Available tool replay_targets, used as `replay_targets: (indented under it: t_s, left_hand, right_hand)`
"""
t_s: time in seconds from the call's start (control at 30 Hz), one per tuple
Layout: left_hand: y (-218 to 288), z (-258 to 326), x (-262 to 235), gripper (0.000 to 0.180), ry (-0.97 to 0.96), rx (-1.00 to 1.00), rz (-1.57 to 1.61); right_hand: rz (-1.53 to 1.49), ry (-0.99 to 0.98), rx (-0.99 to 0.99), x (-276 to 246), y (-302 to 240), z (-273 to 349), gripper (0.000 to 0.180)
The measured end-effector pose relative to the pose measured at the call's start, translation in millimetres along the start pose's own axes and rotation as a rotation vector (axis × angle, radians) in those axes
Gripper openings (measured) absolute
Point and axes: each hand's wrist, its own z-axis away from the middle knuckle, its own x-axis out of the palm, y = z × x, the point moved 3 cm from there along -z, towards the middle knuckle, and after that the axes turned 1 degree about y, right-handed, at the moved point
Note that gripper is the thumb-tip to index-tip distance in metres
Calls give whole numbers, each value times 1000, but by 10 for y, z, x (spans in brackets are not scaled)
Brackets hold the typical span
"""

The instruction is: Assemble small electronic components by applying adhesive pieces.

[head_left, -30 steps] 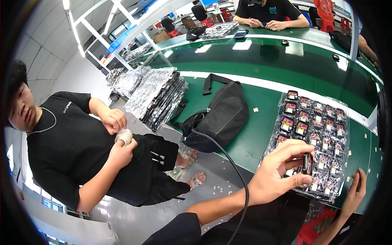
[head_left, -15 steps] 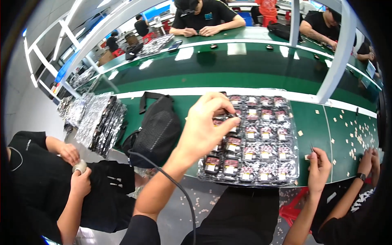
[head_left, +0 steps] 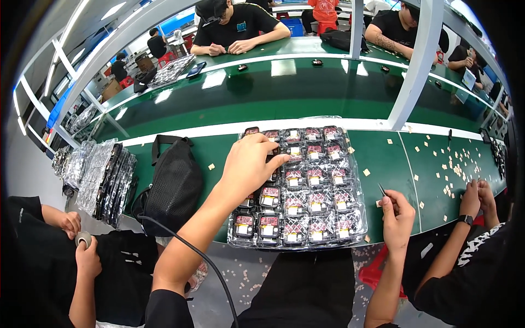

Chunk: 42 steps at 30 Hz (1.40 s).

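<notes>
A clear plastic tray (head_left: pixel 358 229) lies in front of me, its pockets filled with small black cases bearing dark red and white labels. My left hand (head_left: pixel 249 161) reaches over the tray's left half. Its thumb and fingers curl round a small black case at the second column, mostly hidden beneath them. Right of the tray, my right hand (head_left: pixel 398 213) holds slim metal tweezers (head_left: pixel 381 189) between thumb and fingers, tips pointing up and away. A small beige chip (head_left: pixel 378 204) lies close by the tweezers.
A black mesh bag (head_left: pixel 176 183) with a cable sits left of the tray, beside stacked clear trays (head_left: pixel 104 180). Beige chips (head_left: pixel 451 169) scatter over the green bench. A white post (head_left: pixel 415 71) rises at the bench edge. People work at both sides and opposite.
The view has swung right, so everything sits further left. My left hand has lowered from a raised pinch onto the tray's second column. My right hand keeps the tweezers.
</notes>
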Motion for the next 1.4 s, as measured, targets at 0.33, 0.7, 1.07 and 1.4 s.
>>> replay_targets:
  t_s: [0.33,0.7,1.07,1.4]
  left_hand:
    - [-27,97,-92,44,-21,-10,158]
    - [-25,266,-46,48,-113,115,-42]
    - [92,368,-140,59,-36,65,41]
    - [371,617,-41,100,-337,27,-214]
  right_hand:
    - [20,-4,-12,11,20,-7,16]
    - [27,4,13,24,-2,-4,14]
    - [42,-5,34,38,19,0,14]
    - [23,-6,13,91,15,-1,14]
